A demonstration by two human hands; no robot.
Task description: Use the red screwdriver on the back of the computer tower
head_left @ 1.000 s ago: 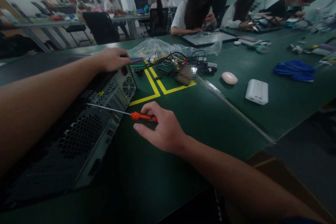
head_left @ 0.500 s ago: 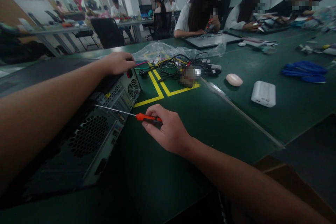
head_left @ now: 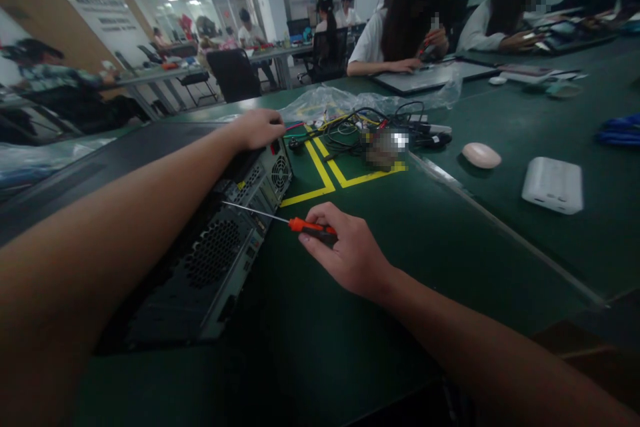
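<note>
A black desktop computer case point(head_left: 185, 307) lies on its side on the green table point(head_left: 310, 360), its rear panel facing right. My left hand point(head_left: 257, 128) reaches across and grips the far rear corner, fingers curled over the edge beside the round fan grille. In my right hand point(head_left: 350, 247) is a screwdriver point(head_left: 296, 224) with an orange and black handle. Its long shaft points left, and the tip meets the rear panel near the expansion slots. Whether the tip sits in a screw is too small to tell.
Beyond the case lie tangled cables point(head_left: 345, 128), clear plastic film point(head_left: 325, 99) and yellow tape point(head_left: 320, 167). To the right are a pinkish oval object point(head_left: 481, 155) and a white box-shaped device point(head_left: 553, 185). Across the table, a co-worker point(head_left: 370, 47) works at a flat panel point(head_left: 425, 77).
The view has swung left, shifting everything rightward in the picture. Both hands keep their places on the case and screwdriver; the tip is still at the same spot.
</note>
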